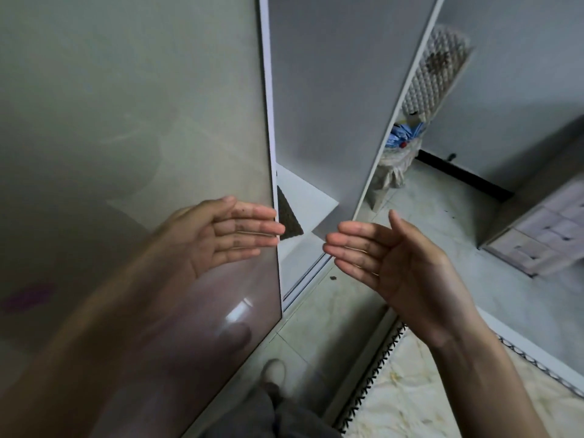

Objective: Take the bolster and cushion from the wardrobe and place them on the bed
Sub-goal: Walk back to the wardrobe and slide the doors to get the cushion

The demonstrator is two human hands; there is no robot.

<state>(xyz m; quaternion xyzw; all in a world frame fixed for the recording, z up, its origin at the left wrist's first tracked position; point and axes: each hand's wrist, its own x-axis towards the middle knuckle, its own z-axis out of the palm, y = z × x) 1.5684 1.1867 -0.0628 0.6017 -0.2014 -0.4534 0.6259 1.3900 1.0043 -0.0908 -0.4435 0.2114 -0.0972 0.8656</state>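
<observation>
We count two hands, both bare and both holding nothing: our left hand (pixel 221 235) is raised with its fingers straight and close together, the fingertips (pixel 271 229) reaching the white edge of the wardrobe door (pixel 132 121), and we cannot tell whether they touch it; our right hand (pixel 395 257) faces it palm inward, fingers straight and together, thumb up, apart from the door. One glossy grey sliding door fills the left side, and it reflects the forearm and hand. Beside it one narrow gap opens into the wardrobe (pixel 316 105), where we see grey inner panels, one white shelf (pixel 303 197) and one dark, speckled triangular corner (pixel 287 219) showing just behind the door edge; we cannot tell whether that is the bolster or the cushion, and neither is otherwise in view. At lower right lies one corner of the bed (pixel 410 396), a pale patterned cover with black stitched trim. The floor (pixel 442 216) is pale marbled tile with one black skirting strip (pixel 464 175) along the grey wall. Farther back stand one draped stool (pixel 392 172) piled with blue items, one bumpy white sheet (pixel 433 80) leaning upright, and one small pale drawer unit (pixel 543 229) at the right. One shoe (pixel 275 371) shows below
</observation>
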